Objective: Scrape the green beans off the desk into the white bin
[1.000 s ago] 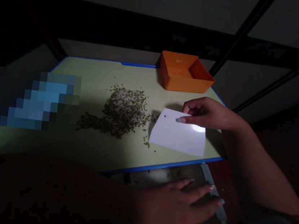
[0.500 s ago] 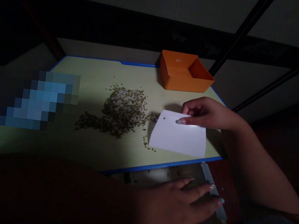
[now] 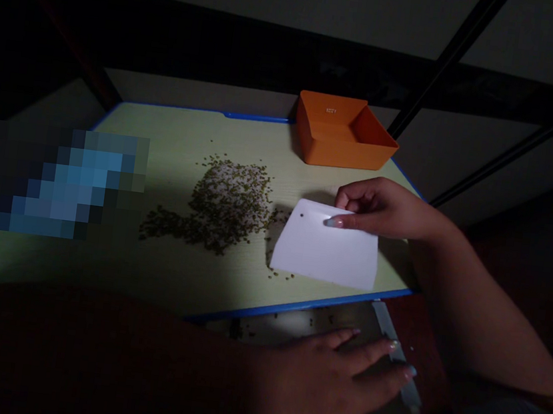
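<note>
Head view: the right hand [image 3: 380, 206] grips a white scraper [image 3: 324, 253] by its upper edge, with small green granules [image 3: 233, 208] heaped on the worktop [image 3: 174, 141] to its left and an orange bin [image 3: 346, 155] beyond it, while the left hand [image 3: 329, 388], nearer the viewer, extends with fingers spread.

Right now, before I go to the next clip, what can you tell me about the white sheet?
The white sheet looks smooth and plastic-like, roughly trapezoidal and wider at the bottom, with a small dark spot, perhaps a hole, near its upper left corner. The right hand grips its upper edge, thumb on the visible face. It is over the table's right side, nearer than the orange box. Whether its lower edge touches the tabletop is unclear.
</note>
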### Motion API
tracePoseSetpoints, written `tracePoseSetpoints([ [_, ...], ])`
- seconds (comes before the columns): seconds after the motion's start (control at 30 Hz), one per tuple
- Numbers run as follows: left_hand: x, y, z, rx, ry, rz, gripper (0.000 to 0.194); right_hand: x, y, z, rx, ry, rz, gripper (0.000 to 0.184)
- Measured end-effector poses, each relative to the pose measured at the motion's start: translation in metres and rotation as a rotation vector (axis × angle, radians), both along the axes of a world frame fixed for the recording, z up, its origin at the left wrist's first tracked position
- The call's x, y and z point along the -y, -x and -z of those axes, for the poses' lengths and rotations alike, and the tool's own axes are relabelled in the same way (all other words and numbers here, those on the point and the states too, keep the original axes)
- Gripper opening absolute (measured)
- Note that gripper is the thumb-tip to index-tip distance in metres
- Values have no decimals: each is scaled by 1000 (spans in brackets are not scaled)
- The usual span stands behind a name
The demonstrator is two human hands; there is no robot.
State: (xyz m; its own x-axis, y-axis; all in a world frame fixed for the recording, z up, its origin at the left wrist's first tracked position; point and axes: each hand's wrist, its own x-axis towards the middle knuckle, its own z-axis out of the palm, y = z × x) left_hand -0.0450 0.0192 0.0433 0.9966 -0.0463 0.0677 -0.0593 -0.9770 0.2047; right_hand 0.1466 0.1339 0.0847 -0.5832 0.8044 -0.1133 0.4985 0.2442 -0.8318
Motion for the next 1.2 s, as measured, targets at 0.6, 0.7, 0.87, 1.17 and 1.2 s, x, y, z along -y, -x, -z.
tracePoseSetpoints([
  [0.6,0,2,2,17,3,3,44,1,1,0,37,9,-73,32],
  [0.7,-1,1,1,17,20,-3,42,1,2,1,22,3,-74,31],
  [0.87,0,0,1,-14,17,3,43,1,3,2,27,4,-59,31],
  [1.17,0,2,0,3,-28,-1,43,2,8,4,48,-11,-33,30],
  [1.2,0,1,0,9,-31,-5,43,2,7,4,55,-17,-28,31],
])
